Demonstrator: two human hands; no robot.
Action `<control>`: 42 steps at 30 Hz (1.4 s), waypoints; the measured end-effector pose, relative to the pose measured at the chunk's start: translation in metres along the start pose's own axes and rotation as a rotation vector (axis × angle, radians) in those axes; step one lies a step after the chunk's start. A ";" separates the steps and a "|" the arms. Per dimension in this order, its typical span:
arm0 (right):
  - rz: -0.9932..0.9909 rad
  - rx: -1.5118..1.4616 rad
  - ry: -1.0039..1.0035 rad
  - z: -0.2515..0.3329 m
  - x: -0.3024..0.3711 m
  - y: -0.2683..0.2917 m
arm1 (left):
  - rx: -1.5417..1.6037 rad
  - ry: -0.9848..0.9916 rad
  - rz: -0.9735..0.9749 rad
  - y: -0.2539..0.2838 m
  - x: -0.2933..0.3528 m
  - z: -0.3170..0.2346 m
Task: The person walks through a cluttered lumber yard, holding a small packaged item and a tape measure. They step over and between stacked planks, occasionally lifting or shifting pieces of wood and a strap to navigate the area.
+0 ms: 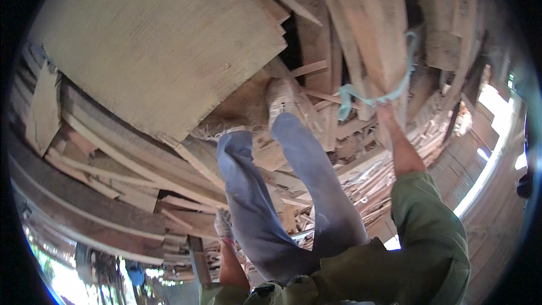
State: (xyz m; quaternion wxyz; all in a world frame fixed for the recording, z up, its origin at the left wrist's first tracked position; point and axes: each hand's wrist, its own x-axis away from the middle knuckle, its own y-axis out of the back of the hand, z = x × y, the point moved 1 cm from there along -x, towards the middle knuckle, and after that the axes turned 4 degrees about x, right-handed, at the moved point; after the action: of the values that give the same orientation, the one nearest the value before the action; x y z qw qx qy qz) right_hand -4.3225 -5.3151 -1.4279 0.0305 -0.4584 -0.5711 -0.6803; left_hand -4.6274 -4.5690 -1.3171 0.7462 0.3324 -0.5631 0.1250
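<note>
My right hand (385, 110) looks bare and reaches forward to the long wooden boards (372, 17). Its fingers are closed at a teal strip (404, 82) that lies across those boards. One loose end of the strip hangs down to the left. At my left thigh hangs my left hand (223, 225) in a pale knitted glove, near stacked wood. It is too small and partly turned away to show how its fingers lie. A large flat wooden sheet (158, 45) spreads in front of my feet at the upper left.
Dusty shoes (279, 99) stand among uneven wood scraps. Splintered offcuts (361, 186) pile up on the right, below the boards. Long planks (141, 172) lie slanted on the left. A plank wall (463, 181) with bright gaps rises at the right.
</note>
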 end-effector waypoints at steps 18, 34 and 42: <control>-0.102 -1.333 -0.391 0.041 0.005 0.015 | -0.407 -0.297 -0.112 -0.075 0.089 -0.108; 1.110 -0.085 1.055 0.430 0.474 0.224 | -0.919 -0.777 0.747 -0.218 0.488 -0.237; 1.425 -1.431 0.499 0.527 0.531 0.304 | -1.081 -1.231 0.729 -0.037 0.620 -0.263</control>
State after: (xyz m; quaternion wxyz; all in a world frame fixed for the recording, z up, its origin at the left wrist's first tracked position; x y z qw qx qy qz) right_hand -4.1476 -4.7403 -0.8890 0.2637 -0.4466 0.3918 -0.7599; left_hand -4.1997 -4.5456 -0.7961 0.2807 -0.2558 -0.9161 -0.1284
